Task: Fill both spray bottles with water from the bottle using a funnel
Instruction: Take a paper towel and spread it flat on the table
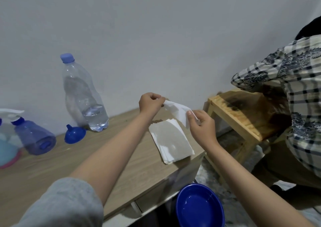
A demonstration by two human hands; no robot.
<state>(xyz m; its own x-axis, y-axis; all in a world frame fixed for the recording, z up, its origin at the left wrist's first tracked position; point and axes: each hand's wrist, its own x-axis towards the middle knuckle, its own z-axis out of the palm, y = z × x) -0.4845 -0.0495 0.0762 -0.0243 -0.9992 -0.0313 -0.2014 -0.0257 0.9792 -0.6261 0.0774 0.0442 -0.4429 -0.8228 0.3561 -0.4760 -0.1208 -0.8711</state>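
— What are your hands doing?

— Both of yours are on one white tissue (178, 112), held up above the table (69, 167). Your left hand (150, 103) has its fingers curled, pinching the tissue's upper left corner. Your right hand (201, 125) pinches the other end between thumb and fingers, so the sheet is stretched between the two.

— And what is under them?

— A stack of tissues (171, 140) lies flat on the table near its right edge, just below your hands.

— Where are the things for filling?

— All off to your left, well apart from both hands. The water bottle (83, 94) stands upright against the wall, blue cap on, with water only in its lower part. The blue funnel (74, 134) lies on its side just in front of the bottle's base. Further left, a purple spray bottle (33, 135) lies tipped over on the table, and a light blue spray bottle (7, 150) with a pink base is at the frame's left edge, partly cut off.

— Anything else near you?

— A blue bowl (199, 207) sits below the table edge, under your right forearm.
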